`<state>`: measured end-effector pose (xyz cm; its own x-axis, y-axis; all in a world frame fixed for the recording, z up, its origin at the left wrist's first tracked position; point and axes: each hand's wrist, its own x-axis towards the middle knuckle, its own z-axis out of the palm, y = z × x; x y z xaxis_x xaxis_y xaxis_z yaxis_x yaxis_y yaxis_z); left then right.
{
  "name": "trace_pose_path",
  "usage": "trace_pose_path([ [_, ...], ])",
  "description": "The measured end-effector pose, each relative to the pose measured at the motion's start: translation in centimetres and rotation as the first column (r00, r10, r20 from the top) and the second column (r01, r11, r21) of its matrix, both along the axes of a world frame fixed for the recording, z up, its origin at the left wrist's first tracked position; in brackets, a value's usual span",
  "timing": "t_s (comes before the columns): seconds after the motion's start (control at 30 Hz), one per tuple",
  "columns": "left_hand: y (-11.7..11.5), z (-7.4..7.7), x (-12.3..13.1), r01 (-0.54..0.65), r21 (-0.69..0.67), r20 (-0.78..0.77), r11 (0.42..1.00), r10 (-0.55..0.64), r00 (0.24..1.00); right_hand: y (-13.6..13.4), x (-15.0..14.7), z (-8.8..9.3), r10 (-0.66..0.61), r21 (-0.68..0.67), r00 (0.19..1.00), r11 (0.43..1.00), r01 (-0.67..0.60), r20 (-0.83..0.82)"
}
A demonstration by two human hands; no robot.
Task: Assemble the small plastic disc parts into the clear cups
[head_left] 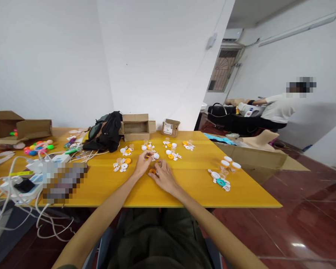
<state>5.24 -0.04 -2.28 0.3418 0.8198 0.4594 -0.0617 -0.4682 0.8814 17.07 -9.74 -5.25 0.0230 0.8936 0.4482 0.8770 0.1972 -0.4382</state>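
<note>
On the yellow table (pixel 95 183), my left hand (pixel 143 163) has its fingers pinched near a white round part (pixel 156 156); what they hold, if anything, is too small to make out. My right hand (pixel 165 177) is bent low over the tabletop, close to an orange ring (pixel 152 171) by its thumb. Its fingertips curl down and hide what lies beneath. Beyond both hands, small piles of white pieces, orange rings and clear cups are spread out, one with a white disc and orange ring (pixel 170 156). Another pile at the right has a teal ring (pixel 221 182).
Orange-rimmed jars with white lids (pixel 224 163) stand at the right. Open cardboard boxes (pixel 136 129) and a black bag (pixel 110 130) line the back. Power strips (pixel 30 186) and tangled white cables fill the left. A person (pixel 280 108) sits far right.
</note>
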Motion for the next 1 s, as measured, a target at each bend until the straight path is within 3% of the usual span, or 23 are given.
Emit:
trace_pose_path([
  [0.33,-1.0,0.1,-1.1,0.034,0.009,-0.103,0.999,-0.033,0.994,1.2,0.3,0.2,0.14,0.033,0.976,0.99,-0.136,-0.167],
  [0.53,-1.1,-0.5,-1.2,0.04,0.04,-0.163,0.998,-0.033,0.986,0.9,2.0,0.2,0.201,0.134,0.9,0.978,-0.16,-0.387],
  [0.7,-1.9,-1.3,-1.8,0.155,0.118,-0.296,0.981,-0.114,0.948,0.7,3.8,0.1,0.201,0.1,0.825,0.98,-0.174,-0.528],
  [0.87,-2.1,-1.2,-2.5,0.179,0.17,-0.382,0.969,-0.103,0.919,1.1,3.8,0.2,0.281,0.095,0.799,0.957,-0.273,-0.531],
  [1.0,-1.4,-0.5,-2.6,0.198,0.204,-0.379,0.959,-0.109,0.919,1.7,3.5,0.7,0.281,0.097,0.812,0.958,-0.27,-0.512],
])
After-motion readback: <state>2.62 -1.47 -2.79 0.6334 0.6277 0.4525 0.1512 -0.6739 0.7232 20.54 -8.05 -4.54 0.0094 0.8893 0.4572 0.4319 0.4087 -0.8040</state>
